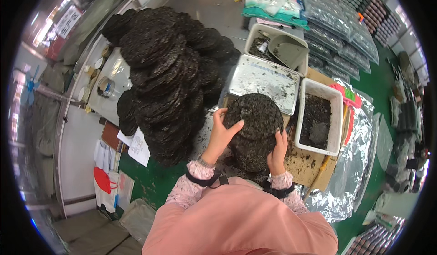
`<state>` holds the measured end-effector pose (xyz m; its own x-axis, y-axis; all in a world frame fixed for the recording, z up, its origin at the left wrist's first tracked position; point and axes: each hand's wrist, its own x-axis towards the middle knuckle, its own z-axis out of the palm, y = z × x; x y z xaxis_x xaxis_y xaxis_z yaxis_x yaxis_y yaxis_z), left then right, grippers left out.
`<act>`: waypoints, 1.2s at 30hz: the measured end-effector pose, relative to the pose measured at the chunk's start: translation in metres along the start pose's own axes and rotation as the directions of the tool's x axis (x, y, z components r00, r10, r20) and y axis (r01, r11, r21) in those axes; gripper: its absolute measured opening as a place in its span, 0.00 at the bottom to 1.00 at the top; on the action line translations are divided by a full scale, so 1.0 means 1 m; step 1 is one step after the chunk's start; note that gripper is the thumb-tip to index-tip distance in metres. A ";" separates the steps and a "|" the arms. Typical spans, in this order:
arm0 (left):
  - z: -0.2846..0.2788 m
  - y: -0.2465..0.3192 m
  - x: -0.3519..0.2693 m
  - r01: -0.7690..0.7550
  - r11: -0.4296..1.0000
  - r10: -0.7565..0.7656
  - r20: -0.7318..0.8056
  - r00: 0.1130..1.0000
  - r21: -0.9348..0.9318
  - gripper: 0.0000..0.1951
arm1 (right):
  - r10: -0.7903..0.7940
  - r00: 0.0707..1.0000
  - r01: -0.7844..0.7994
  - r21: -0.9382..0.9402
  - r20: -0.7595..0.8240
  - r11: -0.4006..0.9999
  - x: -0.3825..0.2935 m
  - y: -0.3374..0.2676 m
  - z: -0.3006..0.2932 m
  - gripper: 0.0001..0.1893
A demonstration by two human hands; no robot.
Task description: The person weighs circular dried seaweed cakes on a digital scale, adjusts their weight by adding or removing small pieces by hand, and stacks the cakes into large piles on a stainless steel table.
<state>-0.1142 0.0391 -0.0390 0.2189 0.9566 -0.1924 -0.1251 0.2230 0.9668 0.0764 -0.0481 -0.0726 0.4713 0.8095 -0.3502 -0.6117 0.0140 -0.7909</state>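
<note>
Both my hands are on a dark, round pressed cake of dried leaf-like material (254,113), at the top of a short stack near my body. My left hand (223,130) grips its left edge, thumb on top. My right hand (279,149) rests with its fingers against the right side of the stack; whether it grips the top cake or one below cannot be told. Just beyond lies a metal-topped weighing platform (264,81) strewn with dark crumbs. To the left rises a tall heap of similar dark cakes (164,74).
A white bin (302,118) of dark crumbs stands at the right; another bin (252,36) behind holds a grey-green scoop (288,50). Filled clear bags (341,33) are piled at the back right. Papers (139,149) lie left of the heap, and silvery plastic sheeting (344,176) lies at the right.
</note>
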 end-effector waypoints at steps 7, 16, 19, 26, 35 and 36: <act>-0.106 0.069 -0.103 -0.184 0.976 0.206 -0.230 0.951 0.112 0.39 | 0.030 0.909 0.061 -0.204 0.417 0.977 -0.067 0.007 0.073 0.27; -0.343 0.098 -0.172 -0.518 0.812 0.196 -0.710 0.676 -0.268 0.30 | 0.256 0.498 0.228 -0.409 0.829 0.884 -0.092 0.056 0.178 0.28; -0.436 0.080 -0.147 -0.598 0.754 0.199 -0.772 0.604 -0.273 0.28 | 0.334 0.499 0.219 -0.489 0.800 0.844 -0.088 0.079 0.189 0.25; -0.588 0.011 0.016 -0.652 0.713 0.163 -0.844 0.511 -0.257 0.30 | 0.455 0.713 0.055 -0.689 0.534 0.722 -0.096 0.104 0.193 0.24; -0.638 -0.062 0.177 -0.495 0.787 -0.066 -0.848 0.526 -0.368 0.58 | 0.509 0.837 -0.159 -0.801 0.200 0.577 -0.108 0.113 0.176 0.22; -0.636 -0.067 0.187 -0.458 0.811 -0.074 -0.840 0.537 -0.364 0.59 | 0.503 0.838 -0.164 -0.782 0.211 0.601 -0.111 0.115 0.175 0.22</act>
<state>-0.6801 0.3219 -0.2464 -0.6861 0.6552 -0.3160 -0.5537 -0.1886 0.8111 -0.1577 -0.0331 -0.0369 -0.0467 0.8091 -0.5859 0.0520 -0.5837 -0.8103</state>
